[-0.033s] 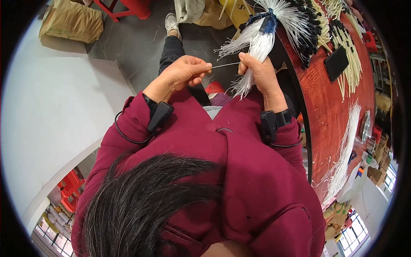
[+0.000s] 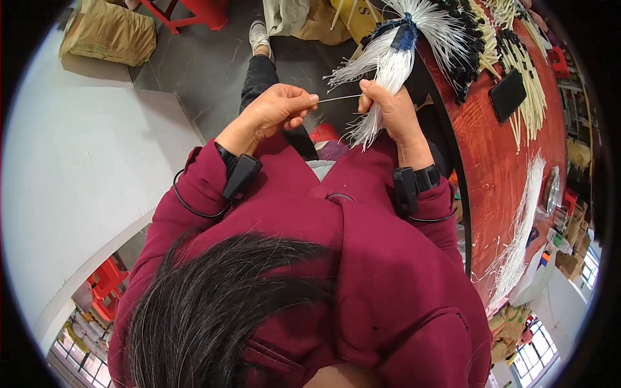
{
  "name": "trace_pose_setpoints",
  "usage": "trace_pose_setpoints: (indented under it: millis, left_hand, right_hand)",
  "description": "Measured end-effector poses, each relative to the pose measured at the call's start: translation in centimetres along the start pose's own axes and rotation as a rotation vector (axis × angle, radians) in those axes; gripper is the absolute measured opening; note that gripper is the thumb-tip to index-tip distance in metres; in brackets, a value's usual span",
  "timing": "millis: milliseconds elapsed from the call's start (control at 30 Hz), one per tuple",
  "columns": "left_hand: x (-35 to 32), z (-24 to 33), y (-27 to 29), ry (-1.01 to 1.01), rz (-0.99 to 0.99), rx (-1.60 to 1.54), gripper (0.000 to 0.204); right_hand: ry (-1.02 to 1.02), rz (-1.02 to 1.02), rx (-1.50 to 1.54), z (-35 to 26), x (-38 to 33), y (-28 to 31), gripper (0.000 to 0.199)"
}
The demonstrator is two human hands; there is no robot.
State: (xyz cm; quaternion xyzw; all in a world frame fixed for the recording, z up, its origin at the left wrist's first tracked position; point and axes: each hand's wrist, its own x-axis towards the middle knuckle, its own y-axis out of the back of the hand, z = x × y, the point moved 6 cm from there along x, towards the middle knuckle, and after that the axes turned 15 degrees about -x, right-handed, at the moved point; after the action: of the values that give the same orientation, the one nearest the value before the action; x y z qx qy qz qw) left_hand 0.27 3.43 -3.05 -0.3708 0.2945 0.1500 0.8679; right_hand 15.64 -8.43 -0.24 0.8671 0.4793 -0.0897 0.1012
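Observation:
A thin white cord (image 2: 339, 99) runs taut between my two hands above my lap. My left hand (image 2: 273, 110) pinches one end of it between thumb and index finger, the other fingers curled. Closed around a thick bundle of white cords (image 2: 393, 68) is my right hand (image 2: 396, 116); its thumb presses where the single cord meets the fingers. Loose cord ends hang below this hand. Above it, a dark blue cloth strip (image 2: 407, 35) ties the bundle, and more cords fan out over the table's edge.
On my right stands a red-brown table (image 2: 488, 187) with a black phone (image 2: 508, 96), cream cords with black parts (image 2: 530, 87) and a spread of white cords (image 2: 524, 226). A white surface (image 2: 77, 174) lies left. Beyond are a brown sack (image 2: 110, 35) and a red stool (image 2: 200, 13).

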Motion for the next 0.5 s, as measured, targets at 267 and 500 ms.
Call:
trace_pose_setpoints:
  millis: [267,500]
  left_hand:
    - [0.3,0.2,0.7,-0.088,-0.150,-0.242,0.019]
    - [1.4,1.1,4.4,-0.254,0.071,-0.249,0.020]
  right_hand:
    - [0.027,-0.089,0.150,-0.1,0.0,-0.4,0.019]
    - [0.014,-0.005,0.119,-0.7,-0.3,-0.4,0.020]
